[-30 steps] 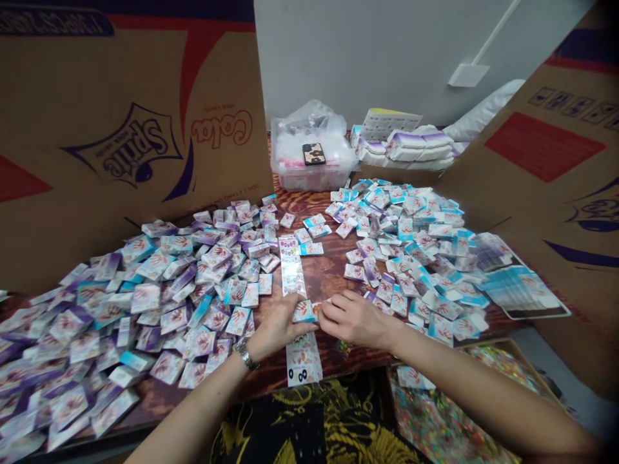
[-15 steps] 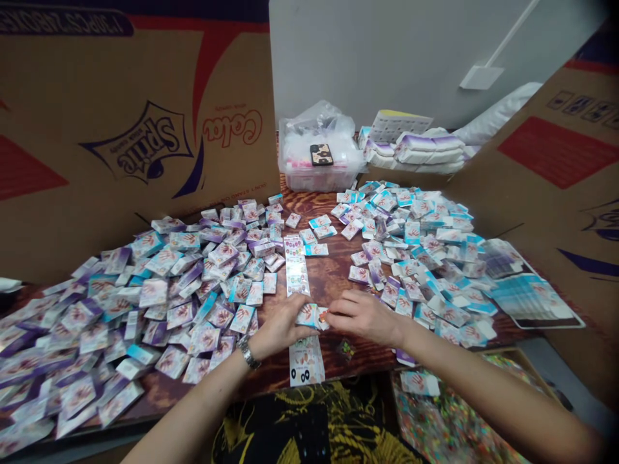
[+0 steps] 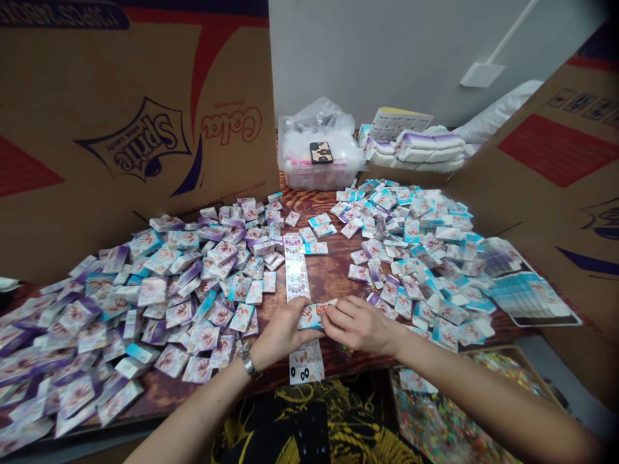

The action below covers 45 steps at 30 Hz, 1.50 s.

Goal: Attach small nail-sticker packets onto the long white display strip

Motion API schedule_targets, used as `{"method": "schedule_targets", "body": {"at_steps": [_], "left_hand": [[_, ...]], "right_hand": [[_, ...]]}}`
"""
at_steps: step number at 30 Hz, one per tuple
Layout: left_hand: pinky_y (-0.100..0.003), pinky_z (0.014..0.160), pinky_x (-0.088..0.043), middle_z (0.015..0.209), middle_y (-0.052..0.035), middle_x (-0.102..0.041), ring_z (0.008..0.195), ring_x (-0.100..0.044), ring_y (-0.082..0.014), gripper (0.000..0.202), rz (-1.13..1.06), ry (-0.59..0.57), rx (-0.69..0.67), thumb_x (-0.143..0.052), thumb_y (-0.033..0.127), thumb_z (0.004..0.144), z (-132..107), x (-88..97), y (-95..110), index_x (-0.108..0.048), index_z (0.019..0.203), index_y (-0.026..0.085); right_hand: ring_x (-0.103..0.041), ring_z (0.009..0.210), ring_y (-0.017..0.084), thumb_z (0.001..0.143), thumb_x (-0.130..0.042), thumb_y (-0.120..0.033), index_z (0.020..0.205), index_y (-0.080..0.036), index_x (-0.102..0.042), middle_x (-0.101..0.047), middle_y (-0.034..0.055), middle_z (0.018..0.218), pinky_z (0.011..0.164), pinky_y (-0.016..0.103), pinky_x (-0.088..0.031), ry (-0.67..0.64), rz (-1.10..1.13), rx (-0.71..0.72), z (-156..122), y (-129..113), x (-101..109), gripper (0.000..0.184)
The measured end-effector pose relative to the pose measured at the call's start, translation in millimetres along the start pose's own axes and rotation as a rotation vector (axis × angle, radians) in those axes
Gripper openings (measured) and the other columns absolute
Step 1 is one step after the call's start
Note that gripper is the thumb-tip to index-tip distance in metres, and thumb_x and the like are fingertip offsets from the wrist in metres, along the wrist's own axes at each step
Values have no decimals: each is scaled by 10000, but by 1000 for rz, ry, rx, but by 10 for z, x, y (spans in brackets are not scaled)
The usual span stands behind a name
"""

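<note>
My left hand (image 3: 278,334), a watch on its wrist, and my right hand (image 3: 355,322) meet at the table's near edge, both pinched on one small printed box (image 3: 312,314) with a teal end. Under them a long strip of sticker sheets (image 3: 296,272) runs away from me across the wooden table (image 3: 333,274); its near end (image 3: 305,364) shows below my hands. A wide heap of small purple and teal boxes (image 3: 145,303) lies left of my left hand. Another heap of similar boxes (image 3: 416,258) lies beyond my right hand.
Big cardboard panels stand at the left (image 3: 120,116) and right (image 3: 556,167). At the back sit a clear plastic tub (image 3: 316,171) with a phone (image 3: 322,153) on it and stacked flat packs (image 3: 420,149). Flat cards (image 3: 527,290) fan out at right. A box of colourful bits (image 3: 449,412) sits below the table edge.
My hands have stayed together on the small box, shifting slightly, with the right fingers working at its end. The view has drifted a little; the heaps have not moved.
</note>
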<state>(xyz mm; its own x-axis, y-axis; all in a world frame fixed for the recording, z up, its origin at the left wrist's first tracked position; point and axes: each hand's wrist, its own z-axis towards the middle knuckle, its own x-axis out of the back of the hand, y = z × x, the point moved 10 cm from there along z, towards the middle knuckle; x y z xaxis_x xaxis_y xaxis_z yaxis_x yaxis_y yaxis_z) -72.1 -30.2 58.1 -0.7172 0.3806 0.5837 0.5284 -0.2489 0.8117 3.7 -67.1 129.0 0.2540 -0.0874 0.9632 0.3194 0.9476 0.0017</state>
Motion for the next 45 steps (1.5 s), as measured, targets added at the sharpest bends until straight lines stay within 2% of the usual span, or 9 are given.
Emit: {"method": "schedule_targets", "body": {"at_steps": [6,10,15,21,25,31,37,43,45], "left_hand": [[-372,817,-456,1004,-82,-589,968,-556,-249,341,169,117,14,-612,317,800,-56,50,-4,-463,1079,190],[-381,828,-448,1045,-74,-567,1009,-514,-257,361,273,171,21,-608,227,793,-90,65,25,-445,1114,211],[-396,844,-445,1070,-74,-570,1015,-523,-250,396,198,211,12,-586,195,802,-130,56,18,-417,1158,229],[-390,848,-460,1074,-79,-579,1017,-543,-253,406,214,238,2,-588,203,802,-153,51,-15,-411,1166,224],[-375,842,-465,1077,-79,-568,1021,-535,-249,410,303,229,27,-567,175,798,-135,53,8,-402,1170,223],[-377,850,-472,1095,-101,-555,1036,-528,-247,437,333,200,45,-511,119,788,-124,-15,-35,-359,1190,194],[-386,836,-478,1094,-125,-570,1008,-554,-248,443,347,217,37,-487,158,821,-141,-45,-92,-324,1232,175],[-378,773,-501,1027,-117,-593,990,-578,-257,394,369,240,102,-529,270,842,-159,-25,-104,-371,1187,167],[-383,778,-502,1037,-120,-591,992,-577,-262,409,402,244,91,-546,258,833,-165,-32,-90,-369,1188,160]], "right_hand": [[-569,882,187,897,-457,-155,1072,-178,-578,-620,96,983,749,316,-487,35,246,-214,36,188,-73,214],[-573,874,167,905,-474,-206,985,-193,-587,-607,61,920,765,290,-483,154,509,-517,27,402,-72,139],[-567,776,164,868,-533,-225,954,-203,-587,-592,36,875,686,291,-468,194,586,-809,-123,612,-229,104],[-570,784,167,851,-571,-271,962,-217,-616,-596,25,858,699,298,-468,122,672,-779,-116,671,-355,131],[-568,833,180,871,-546,-254,969,-203,-595,-569,49,891,737,317,-484,158,531,-749,-64,611,-273,122],[-570,907,203,908,-446,-184,1140,-193,-518,-540,102,996,791,352,-511,220,360,-611,41,375,-225,242],[-584,916,211,896,-478,-193,1114,-200,-532,-577,90,984,790,352,-508,210,443,-670,45,413,-274,225],[-611,792,183,812,-625,-243,1046,-190,-586,-634,50,904,708,311,-497,86,642,-909,-91,712,-511,244],[-615,793,182,797,-640,-235,1052,-183,-591,-643,50,909,714,314,-495,49,668,-920,-101,736,-574,265]]}}
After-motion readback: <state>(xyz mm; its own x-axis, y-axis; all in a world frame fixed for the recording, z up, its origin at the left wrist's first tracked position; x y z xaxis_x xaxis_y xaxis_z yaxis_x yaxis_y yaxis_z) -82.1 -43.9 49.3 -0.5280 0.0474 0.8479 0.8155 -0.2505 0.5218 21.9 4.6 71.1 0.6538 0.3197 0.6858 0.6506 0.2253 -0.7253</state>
